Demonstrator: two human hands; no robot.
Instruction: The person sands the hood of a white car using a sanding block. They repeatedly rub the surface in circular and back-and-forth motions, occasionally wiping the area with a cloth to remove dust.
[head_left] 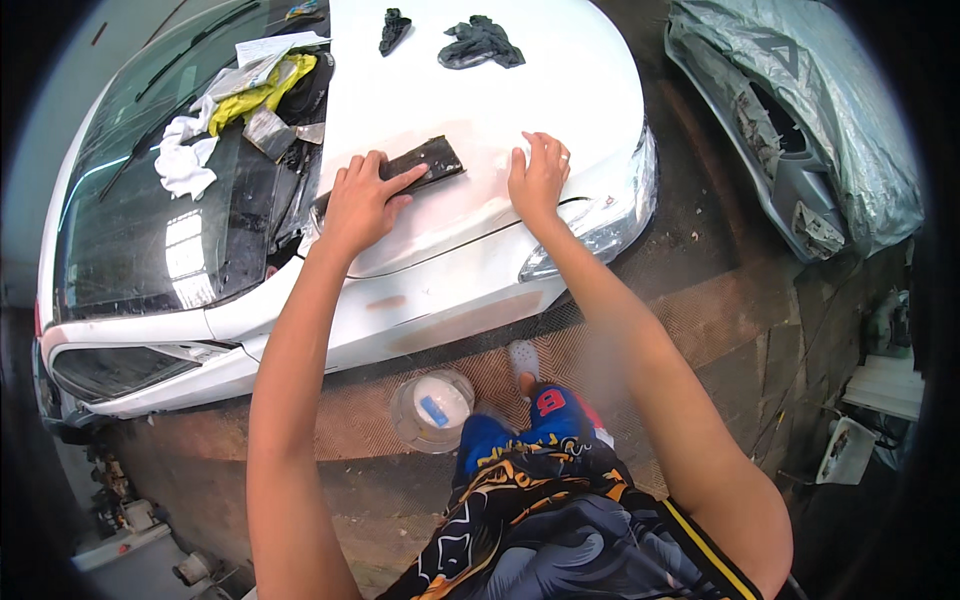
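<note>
My left hand (362,205) grips a long black sanding block (437,160) that lies on the white car hood (470,110). The index finger stretches along the top of the block, and the palm covers its middle. Pale pinkish patches show on the paint around the block. My right hand (540,178) rests on the hood to the right of the block, near the headlight (600,235). Its fingers are apart and hold nothing. Part of its thumb side touches the paint.
Crumpled black cloths (482,44) lie farther up the hood. Rags and a yellow bag (262,92) sit by the windshield (150,230). A bucket (405,415) with cloudy water and a blue piece stands near my feet. At the right is a covered car bumper (800,195).
</note>
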